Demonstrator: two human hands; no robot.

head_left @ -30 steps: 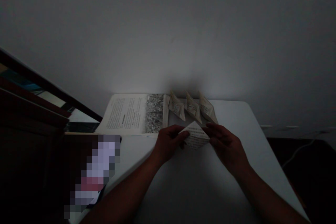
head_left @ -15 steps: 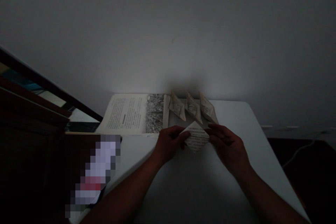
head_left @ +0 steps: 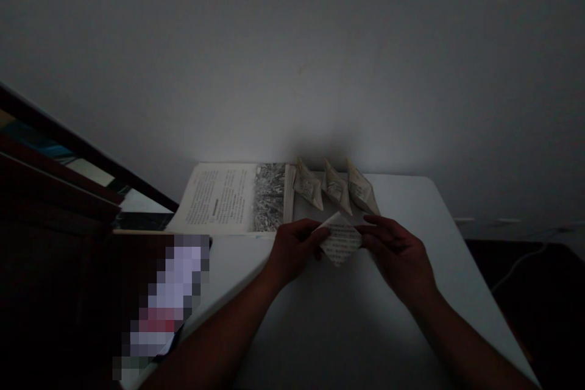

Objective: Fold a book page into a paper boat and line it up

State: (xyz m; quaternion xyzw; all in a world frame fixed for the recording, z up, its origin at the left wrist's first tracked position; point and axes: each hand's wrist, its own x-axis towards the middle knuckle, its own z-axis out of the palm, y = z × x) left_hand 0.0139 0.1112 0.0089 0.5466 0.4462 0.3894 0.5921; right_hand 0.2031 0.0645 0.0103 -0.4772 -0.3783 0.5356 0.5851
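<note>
Small folded paper [head_left: 340,245], printed with rows of text, sits diamond-wise between the two hands over the middle of the table [head_left: 409,204], one corner toward the near edge; whether it touches the tabletop cannot be told. Left hand [head_left: 296,248]: pinching the paper's left corner, thumb laid on the printed face. Right hand [head_left: 401,259]: fingers narrowed on the right corner, index and thumb close together, another finger extended above them. Beyond the hands, near the far edge, three paper boats [head_left: 337,189] stand side by side in a slanted row. Just left of them, an open book [head_left: 223,198] occupies the far left corner, showing a text page and a dark picture. At the left edge: a pixelated object [head_left: 171,292], long, dark-rimmed, identity unclear. Wall [head_left: 292,73] behind the far edge; lighting dim.
</note>
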